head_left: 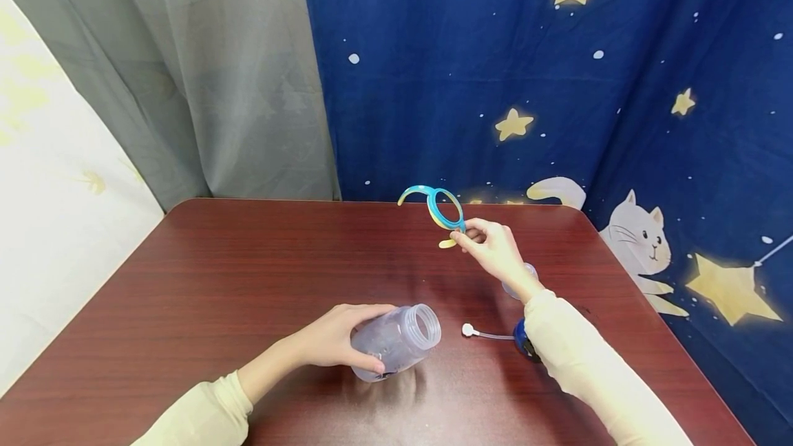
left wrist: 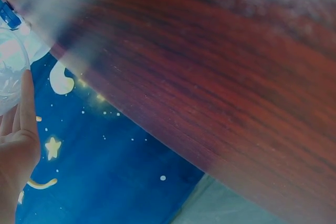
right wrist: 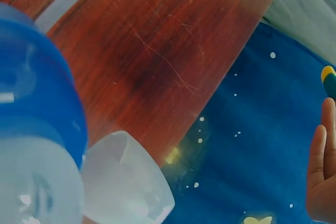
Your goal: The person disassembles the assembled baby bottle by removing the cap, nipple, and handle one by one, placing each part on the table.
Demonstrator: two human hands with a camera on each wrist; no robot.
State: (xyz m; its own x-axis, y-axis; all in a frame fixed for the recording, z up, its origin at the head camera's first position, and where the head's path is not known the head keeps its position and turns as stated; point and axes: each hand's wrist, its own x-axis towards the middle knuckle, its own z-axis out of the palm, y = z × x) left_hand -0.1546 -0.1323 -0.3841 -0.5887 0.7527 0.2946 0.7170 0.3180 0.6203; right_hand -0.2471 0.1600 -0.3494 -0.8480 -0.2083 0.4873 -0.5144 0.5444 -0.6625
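Note:
My left hand (head_left: 341, 339) grips a clear plastic bottle (head_left: 396, 349) round its body, thumb on the near side. The bottle leans over with its uncapped, threaded mouth facing right. Farther back, my right hand (head_left: 492, 243) pinches a blue-and-yellow bottle handle ring (head_left: 431, 212) by its edge, raised over the table's far part. Two curved grips stick out from the ring. Below my right forearm lies a blue bottle lid (head_left: 520, 336), partly hidden by the sleeve. From it a thin straw (head_left: 495, 336) with a white weighted end (head_left: 469, 330) runs left.
A clear dome cover (head_left: 531, 271) stands behind my right wrist, partly covered by it; it shows larger as a translucent cap (right wrist: 128, 182) in the right wrist view. The dark red wooden table (head_left: 235, 274) ends at a blue star-patterned curtain (head_left: 434, 88) and a grey one (head_left: 248, 74).

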